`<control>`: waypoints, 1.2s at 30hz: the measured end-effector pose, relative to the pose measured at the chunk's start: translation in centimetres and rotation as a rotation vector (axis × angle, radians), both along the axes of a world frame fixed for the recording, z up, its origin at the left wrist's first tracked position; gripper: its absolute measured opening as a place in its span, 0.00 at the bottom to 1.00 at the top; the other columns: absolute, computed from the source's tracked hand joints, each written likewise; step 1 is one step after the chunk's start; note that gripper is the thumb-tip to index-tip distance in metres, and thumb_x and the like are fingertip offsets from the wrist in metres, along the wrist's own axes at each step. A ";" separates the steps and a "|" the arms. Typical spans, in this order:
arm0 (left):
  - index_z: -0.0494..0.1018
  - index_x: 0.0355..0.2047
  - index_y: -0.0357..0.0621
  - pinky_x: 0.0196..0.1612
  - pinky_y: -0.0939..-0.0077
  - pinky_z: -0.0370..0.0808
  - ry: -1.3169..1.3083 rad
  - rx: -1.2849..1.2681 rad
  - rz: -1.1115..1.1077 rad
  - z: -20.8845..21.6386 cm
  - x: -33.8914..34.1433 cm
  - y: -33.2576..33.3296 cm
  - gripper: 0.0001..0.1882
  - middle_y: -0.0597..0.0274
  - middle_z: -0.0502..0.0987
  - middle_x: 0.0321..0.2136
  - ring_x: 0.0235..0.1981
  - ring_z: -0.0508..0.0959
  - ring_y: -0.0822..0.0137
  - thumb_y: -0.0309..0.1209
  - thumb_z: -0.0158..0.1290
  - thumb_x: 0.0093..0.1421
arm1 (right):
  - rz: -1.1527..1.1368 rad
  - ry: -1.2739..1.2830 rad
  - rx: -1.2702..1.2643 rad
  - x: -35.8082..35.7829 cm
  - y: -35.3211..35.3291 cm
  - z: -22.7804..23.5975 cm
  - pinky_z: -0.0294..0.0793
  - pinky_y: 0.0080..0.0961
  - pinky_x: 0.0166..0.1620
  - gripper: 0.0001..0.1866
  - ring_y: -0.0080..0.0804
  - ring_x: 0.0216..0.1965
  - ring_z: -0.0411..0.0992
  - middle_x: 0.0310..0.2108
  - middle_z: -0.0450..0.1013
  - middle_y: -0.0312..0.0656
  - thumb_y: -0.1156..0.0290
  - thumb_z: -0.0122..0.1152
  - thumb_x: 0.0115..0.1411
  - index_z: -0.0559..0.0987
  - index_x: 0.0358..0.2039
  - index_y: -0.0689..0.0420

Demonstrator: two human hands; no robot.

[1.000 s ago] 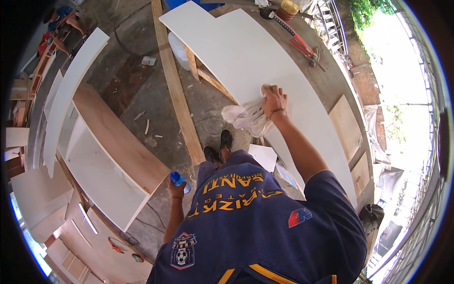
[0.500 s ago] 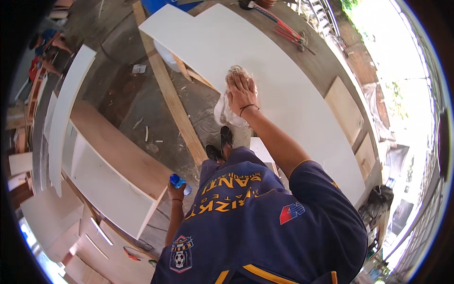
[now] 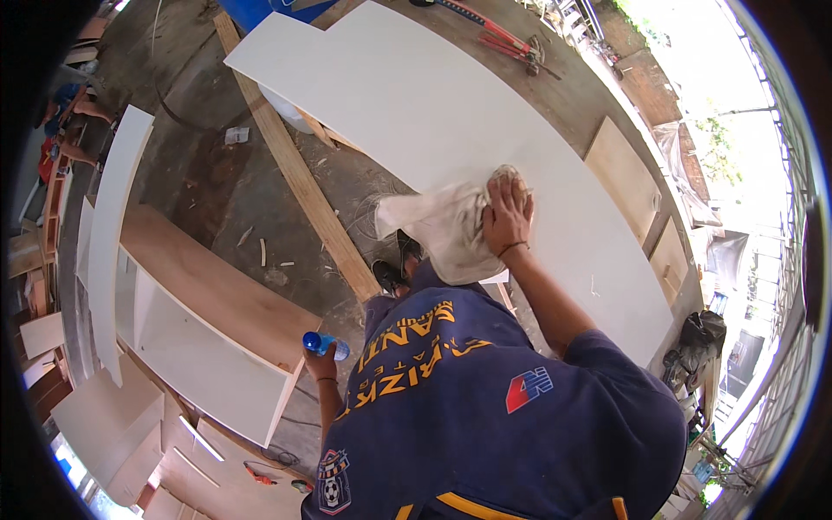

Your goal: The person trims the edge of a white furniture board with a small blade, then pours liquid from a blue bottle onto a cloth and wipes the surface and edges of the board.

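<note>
A long white panel (image 3: 433, 95) stretches from the upper middle toward the lower right. On its surface my right hand (image 3: 510, 212) presses a whitish, smudged rag (image 3: 442, 227), fingers laid over the cloth. The rag's loose part trails left past the panel's edge and is blurred. Low on the left, my left hand (image 3: 321, 362) is wrapped round a clear plastic bottle with a blue cap (image 3: 325, 344), beside the corner of a white and brown cabinet carcass.
A wooden plank (image 3: 295, 165) lies on the floor left of the panel. The open cabinet carcass (image 3: 208, 347) stands at left. Red-handled tools (image 3: 507, 43) lie beyond the panel. Plywood sheets (image 3: 626, 178) are at right. A person (image 3: 82, 117) works far left.
My right hand has slid the rag nearer to me and to the right across the panel; the loose cloth now swings out leftward. My left hand still holds the bottle.
</note>
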State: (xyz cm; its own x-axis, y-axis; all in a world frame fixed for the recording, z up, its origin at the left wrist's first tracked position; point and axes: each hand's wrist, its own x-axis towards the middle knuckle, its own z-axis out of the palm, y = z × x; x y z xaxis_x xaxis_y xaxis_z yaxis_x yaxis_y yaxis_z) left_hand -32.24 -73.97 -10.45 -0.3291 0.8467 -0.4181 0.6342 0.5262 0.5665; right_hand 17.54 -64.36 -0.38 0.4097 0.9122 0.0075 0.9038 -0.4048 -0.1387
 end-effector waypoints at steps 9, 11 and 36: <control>0.67 0.50 0.33 0.52 0.63 0.68 -0.090 -0.063 -0.071 -0.6 2.1 3.1 0.39 0.46 0.74 0.46 0.47 0.74 0.52 0.36 0.69 0.38 | 0.078 0.064 0.031 0.6 -0.8 0.2 0.37 0.55 0.65 0.24 0.45 0.68 0.46 0.65 0.55 0.43 0.59 0.50 0.59 0.69 0.58 0.45; 0.67 0.50 0.32 0.52 0.63 0.68 -0.139 -0.020 -0.087 -2.0 1.2 3.5 0.39 0.45 0.73 0.46 0.47 0.74 0.52 0.36 0.69 0.38 | 0.132 0.087 -0.034 0.9 -1.2 1.0 0.37 0.56 0.65 0.25 0.45 0.68 0.46 0.65 0.54 0.44 0.59 0.50 0.59 0.68 0.58 0.45; 0.68 0.49 0.36 0.49 0.63 0.71 -0.070 -0.030 -0.102 -2.2 1.8 3.6 0.37 0.48 0.75 0.42 0.45 0.75 0.52 0.36 0.69 0.38 | 0.088 0.076 0.179 2.4 -0.3 0.4 0.47 0.54 0.61 0.22 0.47 0.62 0.54 0.56 0.63 0.41 0.64 0.58 0.52 0.75 0.51 0.41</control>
State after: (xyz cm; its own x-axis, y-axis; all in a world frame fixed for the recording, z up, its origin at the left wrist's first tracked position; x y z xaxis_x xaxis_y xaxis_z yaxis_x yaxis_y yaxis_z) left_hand -30.49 -70.35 -12.65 -0.2114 0.8609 -0.4628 0.6447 0.4787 0.5960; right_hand 19.98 -64.67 0.07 0.3345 0.9312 0.1446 0.9186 -0.2879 -0.2708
